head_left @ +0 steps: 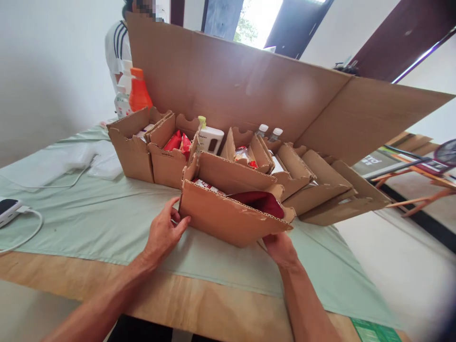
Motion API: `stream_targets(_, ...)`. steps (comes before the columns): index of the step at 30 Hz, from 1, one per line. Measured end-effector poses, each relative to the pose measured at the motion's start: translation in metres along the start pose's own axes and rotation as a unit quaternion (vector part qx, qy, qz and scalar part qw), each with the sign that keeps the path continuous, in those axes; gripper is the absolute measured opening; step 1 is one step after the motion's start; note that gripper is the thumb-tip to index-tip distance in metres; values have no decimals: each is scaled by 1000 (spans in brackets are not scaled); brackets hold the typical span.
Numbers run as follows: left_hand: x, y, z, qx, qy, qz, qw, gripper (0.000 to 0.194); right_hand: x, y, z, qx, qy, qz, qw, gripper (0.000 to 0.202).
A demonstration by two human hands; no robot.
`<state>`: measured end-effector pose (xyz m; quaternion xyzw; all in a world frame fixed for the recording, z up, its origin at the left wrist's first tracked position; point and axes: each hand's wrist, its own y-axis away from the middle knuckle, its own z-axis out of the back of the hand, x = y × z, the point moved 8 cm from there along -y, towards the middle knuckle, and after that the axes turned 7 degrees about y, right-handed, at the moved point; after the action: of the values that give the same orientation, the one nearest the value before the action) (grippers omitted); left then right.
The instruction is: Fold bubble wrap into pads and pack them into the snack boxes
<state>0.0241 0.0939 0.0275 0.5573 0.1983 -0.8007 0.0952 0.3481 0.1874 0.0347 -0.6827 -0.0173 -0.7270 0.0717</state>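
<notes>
Nearest to me on the cloth stands an open cardboard box [228, 216] with notched ends. Inside it are a dark red item [265, 202], whose kind I cannot tell, and a printed packet [208, 186]. My left hand [166, 227] grips the box's left end, its thumb at the front lower corner. At the right end, my right hand [280, 247] holds the box from below, its fingertips hidden under it. Behind stand several similar boxes, one with red packets [179, 143] and another with a clear wrapped packet [242, 154].
A tall cardboard panel [235, 80] rises behind the boxes. An orange bottle [139, 90] and a white jug [211, 138] stand among them. Clear plastic packaging [103, 161] and a white device with a cable [9, 211] lie left. A person [117, 45] is beyond the panel.
</notes>
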Motion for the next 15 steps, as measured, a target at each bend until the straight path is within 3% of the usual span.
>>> stream_targets(5, 5, 11, -14, -4, 91, -61, 994, 86, -12, -7, -20, -2, 6, -8, 1000, 56)
stream_targets(10, -2, 24, -48, 147, 38, -155, 976, 99, -14, 41, -42, -38, 60, 12, 997, 59)
stream_targets(15, -1, 19, -46, 179, 60, -142, 972, 94, -18, 80, -52, -56, 166, -14, 985, 70)
